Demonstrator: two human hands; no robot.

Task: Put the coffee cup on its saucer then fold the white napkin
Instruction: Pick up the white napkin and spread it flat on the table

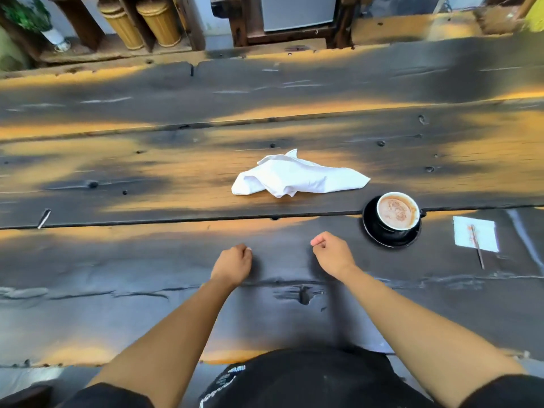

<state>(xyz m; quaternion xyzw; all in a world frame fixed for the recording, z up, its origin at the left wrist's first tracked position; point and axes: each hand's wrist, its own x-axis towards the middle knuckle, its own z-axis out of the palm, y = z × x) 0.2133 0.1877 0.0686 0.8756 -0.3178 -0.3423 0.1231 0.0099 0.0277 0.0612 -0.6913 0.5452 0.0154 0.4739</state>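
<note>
A black coffee cup (398, 213) full of foamy coffee stands on its black saucer (371, 231) at the right of the dark wooden table (147, 260). The white napkin (297, 178) lies crumpled in the middle of the table, left of the cup and farther from me. My left hand (234, 265) hovers low over the table near me, fingers curled, holding nothing. My right hand (331, 254) is beside it, also curled and empty, a short way left of the saucer. Neither hand touches the napkin or the cup.
A small white paper (485, 235) with a thin stick (477, 245) lying across it sits right of the saucer. Beyond the table's far edge are bamboo-coloured containers (141, 22), a potted plant (32, 19) and dark wooden furniture.
</note>
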